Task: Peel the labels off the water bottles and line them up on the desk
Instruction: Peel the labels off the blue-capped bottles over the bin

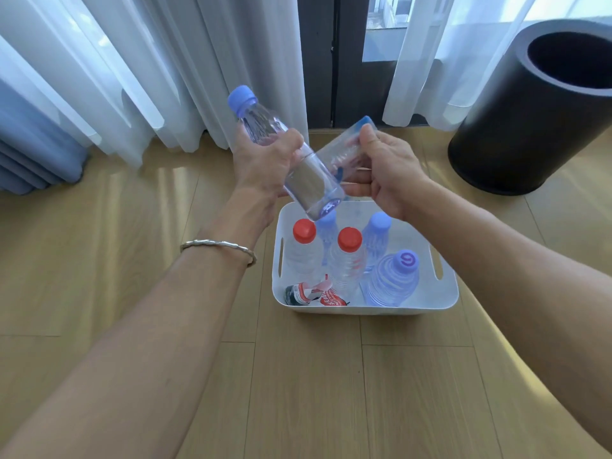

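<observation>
My left hand (265, 160) grips a clear water bottle (311, 183) with a blue cap, tilted with the cap up and to the left, above the white basket (445, 293). My right hand (384, 170) pinches a clear, blue-edged label (344, 147) that stands away from the bottle's side. Inside the basket stand two red-capped bottles (304, 246) (348, 256) and several blue-capped ones (394, 276). Crumpled red and white labels (314, 294) lie in the basket's near left corner.
The basket sits on a wooden floor (132, 260). A black cylindrical bin (516, 134) stands at the right. White curtains (165, 61) hang behind, with a blue folded drape (29, 154) at the far left. A pale curved edge (530, 376) shows at the lower right.
</observation>
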`<act>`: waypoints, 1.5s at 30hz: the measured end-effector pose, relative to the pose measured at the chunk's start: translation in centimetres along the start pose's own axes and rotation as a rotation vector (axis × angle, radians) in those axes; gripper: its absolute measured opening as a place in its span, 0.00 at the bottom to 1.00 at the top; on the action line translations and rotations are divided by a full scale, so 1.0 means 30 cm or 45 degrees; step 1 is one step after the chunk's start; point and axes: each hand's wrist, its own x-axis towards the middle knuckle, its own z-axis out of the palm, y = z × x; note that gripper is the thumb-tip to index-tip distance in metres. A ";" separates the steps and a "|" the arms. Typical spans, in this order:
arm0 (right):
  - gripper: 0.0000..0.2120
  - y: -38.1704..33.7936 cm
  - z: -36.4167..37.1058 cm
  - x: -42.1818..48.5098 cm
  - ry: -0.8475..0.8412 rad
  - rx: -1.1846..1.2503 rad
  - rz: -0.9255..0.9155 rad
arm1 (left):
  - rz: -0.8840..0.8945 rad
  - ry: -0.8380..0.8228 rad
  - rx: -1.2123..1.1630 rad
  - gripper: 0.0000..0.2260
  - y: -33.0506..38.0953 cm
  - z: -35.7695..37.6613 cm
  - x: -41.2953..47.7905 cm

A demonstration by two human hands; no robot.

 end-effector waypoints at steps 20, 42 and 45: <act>0.16 0.194 -0.394 0.166 0.293 -1.032 -0.270 | 0.119 -0.315 0.130 0.14 -0.001 0.030 -0.073; 0.22 0.249 -0.309 0.199 -0.277 -1.892 0.020 | 0.271 -0.232 0.329 0.23 -0.011 0.104 -0.162; 0.24 0.254 -0.298 0.195 -0.254 -2.030 0.060 | 0.289 -0.256 0.367 0.25 -0.010 0.096 -0.166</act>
